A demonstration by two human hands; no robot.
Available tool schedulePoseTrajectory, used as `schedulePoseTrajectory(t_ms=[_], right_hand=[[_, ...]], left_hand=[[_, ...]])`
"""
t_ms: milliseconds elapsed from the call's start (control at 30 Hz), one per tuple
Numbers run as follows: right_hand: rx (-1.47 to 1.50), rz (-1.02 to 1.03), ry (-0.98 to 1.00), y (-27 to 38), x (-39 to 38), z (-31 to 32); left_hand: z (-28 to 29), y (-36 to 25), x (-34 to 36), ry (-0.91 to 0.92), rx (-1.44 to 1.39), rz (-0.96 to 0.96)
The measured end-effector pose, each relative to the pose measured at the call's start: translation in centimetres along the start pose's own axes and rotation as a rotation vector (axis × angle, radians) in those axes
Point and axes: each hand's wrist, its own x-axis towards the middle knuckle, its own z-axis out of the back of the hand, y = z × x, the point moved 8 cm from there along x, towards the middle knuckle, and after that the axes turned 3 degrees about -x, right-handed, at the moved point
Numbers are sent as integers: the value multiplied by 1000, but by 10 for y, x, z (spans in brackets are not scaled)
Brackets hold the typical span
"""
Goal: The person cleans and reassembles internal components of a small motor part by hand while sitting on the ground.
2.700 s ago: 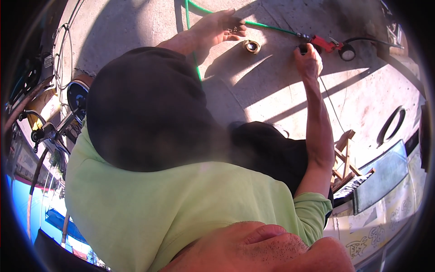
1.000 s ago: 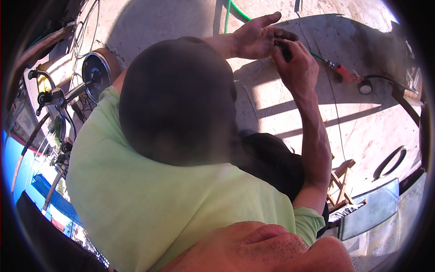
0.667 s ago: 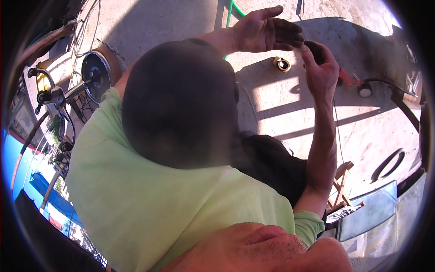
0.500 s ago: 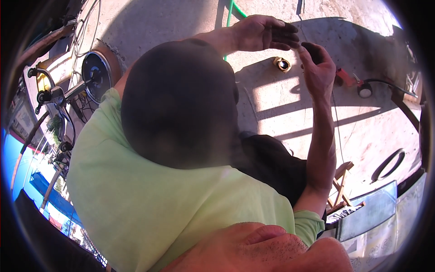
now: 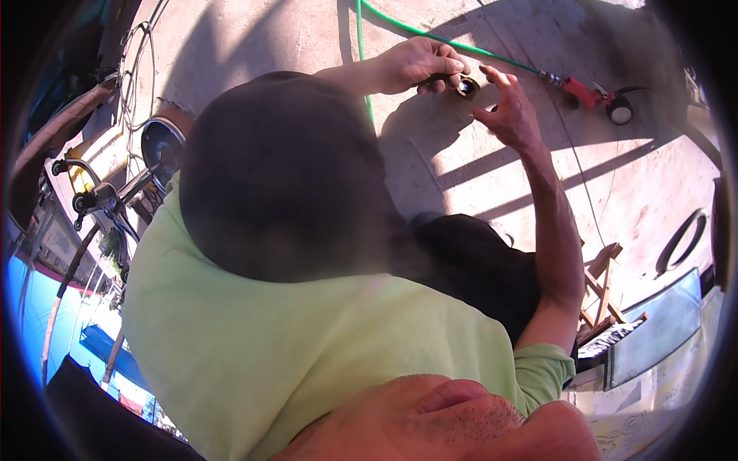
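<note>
My left hand point(image 5: 419, 65) is closed, thumb and fingers pinched together at the edge of a small yellow-brown ring point(image 5: 467, 87). The ring has a dark inner band and a bright middle, much like a roll of tape. My right hand point(image 5: 510, 111) is just right of it, thumb and fingers apart and curved towards the ring, with a gap between. Part of the ring's upper left edge is hidden by the left fingertips. Below both hands lies a sunlit concrete floor point(image 5: 492, 173) crossed by shadows.
A green hose point(image 5: 430, 35) runs to a red hand tool point(image 5: 582, 92) with a round pale dial. At right are a black rubber loop point(image 5: 682, 241), a small wooden stool point(image 5: 603, 288) and a glassy panel point(image 5: 657, 334). A wheeled chair base point(image 5: 108, 198) stands at left. My dark-clad knee point(image 5: 284, 177) blocks the middle.
My left fingers have come together at the ring, which was hanging or lying below the hands. My right hand has moved slightly left and down. The whole view has shifted.
</note>
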Motion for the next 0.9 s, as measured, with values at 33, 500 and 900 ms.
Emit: schedulePoseTrajectory(t_ms=[33,500,900], right_hand=[[-51,-29,5,0,-2,-9],[48,-50,-122,27,7,-30],[159,36,-238,37,21,-15]], left_hand=[[-3,6,2,-36,90,66],[-2,7,-1,-212,335,149],[-3,-21,-6,-227,306,0]])
